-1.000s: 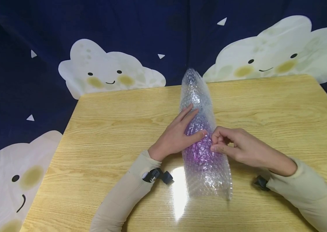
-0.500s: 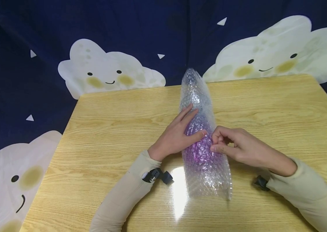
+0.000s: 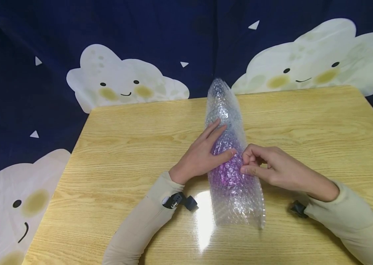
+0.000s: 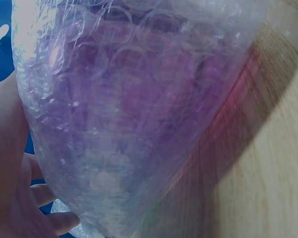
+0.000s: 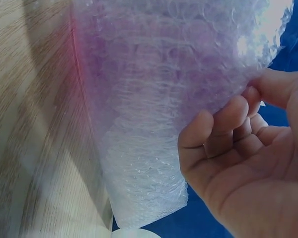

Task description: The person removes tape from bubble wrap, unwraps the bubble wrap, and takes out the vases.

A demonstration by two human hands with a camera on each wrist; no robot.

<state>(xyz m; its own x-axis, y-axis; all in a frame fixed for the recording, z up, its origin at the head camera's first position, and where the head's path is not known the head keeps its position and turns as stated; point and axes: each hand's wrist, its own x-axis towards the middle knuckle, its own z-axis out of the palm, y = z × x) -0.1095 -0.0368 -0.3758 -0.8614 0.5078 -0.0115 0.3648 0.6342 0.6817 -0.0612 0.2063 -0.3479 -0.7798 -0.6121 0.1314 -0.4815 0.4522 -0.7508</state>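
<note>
A long roll of clear bubble wrap (image 3: 236, 208) lies on the table, pointing away from me. Through its layers shows something purple and pink (image 3: 227, 173), too blurred by the bubbles to name. My left hand (image 3: 199, 158) rests on the roll from the left, fingers spread and fairly straight, thumb across the top. At the roll's right side, my right hand (image 3: 276, 167) has its fingers curled and pinches the wrap's edge between thumb and fingers. The right wrist view shows those fingertips (image 5: 233, 111) against the bubble wrap (image 5: 144, 144). Wrap fills most of the left wrist view.
The wooden table (image 3: 133, 147) extends to both sides of the roll. Behind it hangs a dark blue curtain (image 3: 160, 29) printed with white smiling clouds (image 3: 130, 73). The wrap's far tip reaches the table's back edge. A bright reflection lies left of the roll's near end.
</note>
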